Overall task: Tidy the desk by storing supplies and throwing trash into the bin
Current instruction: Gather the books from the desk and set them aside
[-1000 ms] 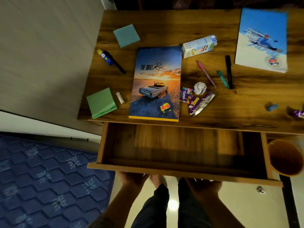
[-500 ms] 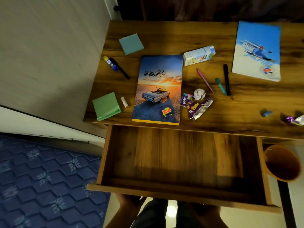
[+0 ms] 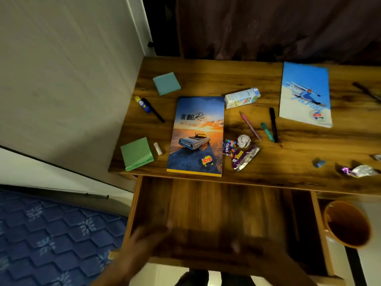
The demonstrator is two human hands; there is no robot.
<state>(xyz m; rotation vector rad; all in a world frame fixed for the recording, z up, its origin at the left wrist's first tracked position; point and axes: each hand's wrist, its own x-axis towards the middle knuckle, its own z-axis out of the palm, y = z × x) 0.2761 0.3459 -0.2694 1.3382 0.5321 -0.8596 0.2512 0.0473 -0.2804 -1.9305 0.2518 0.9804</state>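
Note:
The wooden desk (image 3: 288, 153) has its drawer (image 3: 216, 207) pulled out, with nothing inside. On the desk lie a car-cover notebook (image 3: 195, 137), a skier-cover notebook (image 3: 305, 93), blue (image 3: 166, 83) and green (image 3: 137, 153) sticky pads, a glue stick (image 3: 142, 103), pens (image 3: 249, 125) and a black marker (image 3: 273, 123). Trash lies there too: a milk carton (image 3: 241, 98), a paper ball (image 3: 243, 140), candy wrappers (image 3: 245, 158) and a foil wrapper (image 3: 358, 171). My left hand (image 3: 144, 246) and right hand (image 3: 268, 261) hover blurred over the drawer's front edge, fingers stretched forward, holding nothing.
An orange bin (image 3: 348, 223) stands on the floor right of the drawer. A white wall panel (image 3: 72, 79) borders the desk's left side and a dark curtain (image 3: 268, 27) hangs behind. A blue patterned rug (image 3: 51, 234) covers the floor at left. A blue eraser (image 3: 319, 163) lies near the foil wrapper.
The drawer has come further out. Both hands have left its underside and risen over its front edge. The view has tilted up toward the curtain.

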